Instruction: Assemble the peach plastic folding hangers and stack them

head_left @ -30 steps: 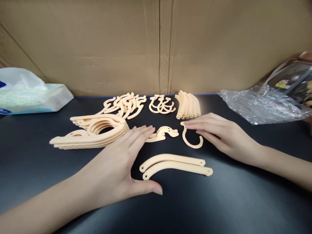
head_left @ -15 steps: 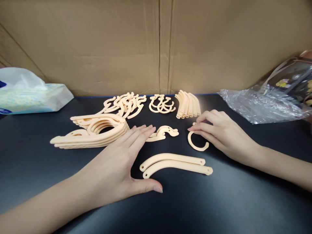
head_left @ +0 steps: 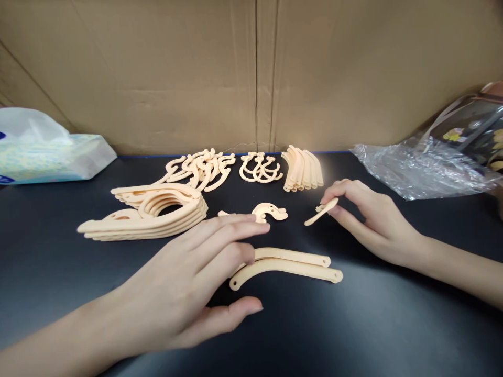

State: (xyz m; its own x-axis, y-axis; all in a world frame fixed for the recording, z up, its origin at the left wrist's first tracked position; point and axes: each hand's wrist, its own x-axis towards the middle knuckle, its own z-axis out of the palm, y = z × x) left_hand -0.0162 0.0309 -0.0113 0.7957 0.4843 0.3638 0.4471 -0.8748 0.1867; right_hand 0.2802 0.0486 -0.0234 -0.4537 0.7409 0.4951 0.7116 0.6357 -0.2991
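Note:
My right hand point(head_left: 363, 222) pinches a cream plastic hook point(head_left: 321, 212) between thumb and fingertips, turned nearly edge-on. My left hand point(head_left: 208, 267) is open, fingers stretched out over the table, and seems to hold nothing. Its fingertips reach in front of a curved hook-shaped piece point(head_left: 271, 210) that lies flat and is partly hidden. Below them, two long curved arm pieces point(head_left: 293, 269) with holes at their ends lie side by side, their left ends partly covered by my left hand. Beyond my left fingers is a stack of joined hanger-like pieces point(head_left: 141, 222).
At the back of the black table point(head_left: 393, 335) lie a pile of curved pieces point(head_left: 204, 167), several loose hooks point(head_left: 260, 167) and a row of arm pieces point(head_left: 303, 168). A tissue pack point(head_left: 58, 157) stands left; clear plastic wrap point(head_left: 424, 167) lies right. A cardboard wall point(head_left: 176, 78) closes the back.
My right hand has lifted the hook and tilted it from face-on to nearly edge-on. The left hand has moved right and nearer, its fingers now in front of the curved piece.

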